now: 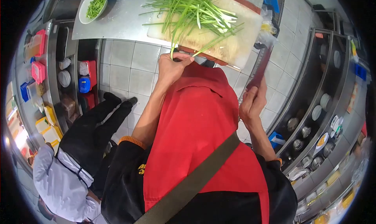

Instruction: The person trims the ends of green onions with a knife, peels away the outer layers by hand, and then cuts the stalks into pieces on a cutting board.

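Observation:
My left hand (172, 69) is at the front edge of the cutting board (246, 36), its fingers pinched on a green stalk (203, 48) that stretches back onto the board. A loose pile of green stalks (188, 8) with white ends lies across the board. My right hand (253, 100) is wrapped round the handle of a knife (261, 65). The broad blade points up and away, off the right side of the board and apart from the stalks. A white bowl (83, 13) at the upper left holds cut green pieces.
The metal table (121, 30) bears the board and bowl. A person (66, 181) in a white top and dark trousers is at the lower left. Shelves (82, 44) with containers stand left, and shelves (313, 87) with bowls run along the right. Tiled floor (121, 61) shows between.

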The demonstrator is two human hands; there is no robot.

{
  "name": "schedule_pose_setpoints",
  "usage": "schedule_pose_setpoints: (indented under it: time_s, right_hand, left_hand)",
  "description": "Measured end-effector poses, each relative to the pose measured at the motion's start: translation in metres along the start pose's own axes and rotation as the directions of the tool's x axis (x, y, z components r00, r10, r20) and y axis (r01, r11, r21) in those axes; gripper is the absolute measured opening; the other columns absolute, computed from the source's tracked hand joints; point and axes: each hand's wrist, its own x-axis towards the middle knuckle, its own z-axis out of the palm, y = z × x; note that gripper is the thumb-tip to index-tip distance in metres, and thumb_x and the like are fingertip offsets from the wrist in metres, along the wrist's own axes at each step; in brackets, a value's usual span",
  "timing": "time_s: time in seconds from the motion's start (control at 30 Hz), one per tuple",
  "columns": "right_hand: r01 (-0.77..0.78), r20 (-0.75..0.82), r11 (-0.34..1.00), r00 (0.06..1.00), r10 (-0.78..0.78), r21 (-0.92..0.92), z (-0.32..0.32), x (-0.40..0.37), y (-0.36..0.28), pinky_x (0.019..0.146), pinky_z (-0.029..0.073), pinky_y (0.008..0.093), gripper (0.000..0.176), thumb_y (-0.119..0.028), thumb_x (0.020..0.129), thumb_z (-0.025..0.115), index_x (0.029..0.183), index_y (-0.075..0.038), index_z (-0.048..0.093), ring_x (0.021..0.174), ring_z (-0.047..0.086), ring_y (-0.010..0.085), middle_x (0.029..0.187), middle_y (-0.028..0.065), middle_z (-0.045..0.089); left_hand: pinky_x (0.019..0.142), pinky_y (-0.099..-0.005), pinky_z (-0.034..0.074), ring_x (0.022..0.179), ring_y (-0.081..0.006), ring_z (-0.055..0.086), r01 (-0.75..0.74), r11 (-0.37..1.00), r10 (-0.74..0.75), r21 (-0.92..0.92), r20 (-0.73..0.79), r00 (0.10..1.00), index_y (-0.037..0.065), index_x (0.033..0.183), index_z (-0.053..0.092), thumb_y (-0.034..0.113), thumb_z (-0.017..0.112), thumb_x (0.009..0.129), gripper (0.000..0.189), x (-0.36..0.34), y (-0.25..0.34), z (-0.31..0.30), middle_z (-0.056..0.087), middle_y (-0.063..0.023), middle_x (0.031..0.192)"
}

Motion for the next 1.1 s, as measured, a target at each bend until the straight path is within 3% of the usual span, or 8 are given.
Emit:
schedule_pose_setpoints:
  time_s: [0.07, 0.1, 0.13, 0.2, 0.23, 0.4, 0.63, 1.1]
  right_hand:
    - [0.201, 0.042, 0.972, 0.977, -0.208, 0.12, 0.0, 0.005, 0.003, 0.088, 0.052, 0.038, 0.054, 0.004, 0.096, 0.038, 0.149, -0.005, 0.04, 0.108, 0.065, 0.0388, 0.13, 0.0335, 0.056]
    - [0.018, 0.301, 0.989, 0.953, 0.027, -0.145, -0.013, 0.01, -0.026, 0.077, 0.055, 0.0415, 0.062, 0.005, 0.091, 0.043, 0.152, -0.006, 0.037, 0.091, 0.068, 0.0414, 0.111, 0.0314, 0.063]
    - [0.018, 0.301, 0.989, 0.953, 0.027, -0.147, -0.012, 0.01, -0.021, 0.077, 0.055, 0.0415, 0.062, 0.005, 0.091, 0.043, 0.152, -0.006, 0.037, 0.091, 0.068, 0.0414, 0.111, 0.0314, 0.063]
    - [0.261, 0.497, 0.917, 0.864, -0.083, -0.301, 0.0, 0.015, 0.0, 0.063, 0.053, 0.0466, 0.069, 0.002, 0.087, 0.046, 0.154, -0.008, 0.032, 0.069, 0.063, 0.0411, 0.088, 0.0246, 0.061]
    - [0.323, 0.488, 0.906, 0.858, -0.16, -0.272, 0.004, 0.014, 0.009, 0.055, 0.049, 0.0504, 0.072, -0.003, 0.087, 0.046, 0.156, -0.011, 0.027, 0.056, 0.055, 0.0404, 0.074, 0.0195, 0.054]
    - [0.291, 0.566, 0.891, 0.823, -0.048, -0.349, 0.006, 0.022, 0.016, 0.061, 0.05, 0.0535, 0.074, -0.003, 0.087, 0.044, 0.158, -0.016, 0.026, 0.061, 0.059, 0.0438, 0.078, 0.0225, 0.056]
    - [0.271, 0.596, 0.855, 0.801, 0.054, -0.442, 0.006, 0.032, 0.013, 0.069, 0.051, 0.057, 0.077, -0.003, 0.087, 0.045, 0.158, -0.023, 0.022, 0.068, 0.062, 0.0478, 0.084, 0.0256, 0.058]
    - [0.303, 0.598, 0.845, 0.801, 0.025, -0.442, 0.006, 0.034, 0.017, 0.068, 0.051, 0.0572, 0.078, -0.002, 0.088, 0.045, 0.159, -0.024, 0.02, 0.068, 0.062, 0.0484, 0.087, 0.0271, 0.058]
  left_hand:
    - [0.054, -0.024, 0.044, 0.059, -0.0073, 0.058, 0.036, 0.998, -0.037, -0.044, -0.023, 0.999, 0.0, 0.086, 0.078, 0.011, 0.083, 0.079, 0.014, -0.003, -0.003, 0.004, 0.072, -0.0049, 0.075]
    - [0.06, -0.0247, 0.048, 0.065, -0.0087, 0.063, 0.055, 0.994, -0.059, -0.095, -0.038, 0.998, 0.0, 0.086, 0.078, 0.01, 0.082, 0.078, 0.013, -0.004, -0.003, 0.007, 0.073, -0.0077, 0.075]
    - [0.06, -0.0247, 0.048, 0.065, -0.0087, 0.063, 0.056, 0.994, -0.059, -0.097, -0.037, 0.998, 0.0, 0.086, 0.078, 0.01, 0.082, 0.078, 0.013, -0.006, -0.005, 0.009, 0.073, -0.0077, 0.075]
    - [0.059, -0.0247, 0.048, 0.064, -0.0086, 0.062, 0.06, 0.985, -0.067, -0.164, -0.037, 0.997, -0.001, 0.087, 0.077, 0.008, 0.083, 0.078, 0.014, -0.005, -0.008, 0.011, 0.074, -0.0077, 0.076]
    - [0.059, -0.0247, 0.048, 0.064, -0.0086, 0.062, 0.053, 0.984, -0.063, -0.172, -0.05, 0.997, -0.001, 0.087, 0.077, 0.008, 0.083, 0.078, 0.014, -0.005, -0.005, 0.013, 0.074, -0.0077, 0.076]
    - [0.048, -0.0241, 0.04, 0.054, -0.0063, 0.053, 0.035, 0.986, -0.051, -0.166, -0.095, 0.994, 0.0, 0.087, 0.077, 0.013, 0.083, 0.079, 0.016, -0.008, -0.003, 0.021, 0.071, -0.0036, 0.073]
    - [0.047, -0.0248, 0.04, 0.054, -0.0067, 0.052, 0.022, 0.986, -0.039, -0.164, -0.102, 0.994, 0.0, 0.087, 0.077, 0.013, 0.083, 0.08, 0.016, -0.009, -0.001, 0.023, 0.072, -0.0039, 0.074]
    - [0.048, -0.0252, 0.04, 0.055, -0.0064, 0.052, 0.025, 0.979, -0.043, -0.204, -0.088, 0.995, -0.001, 0.09, 0.077, 0.013, 0.083, 0.08, 0.018, -0.006, -0.004, 0.025, 0.072, -0.0045, 0.075]
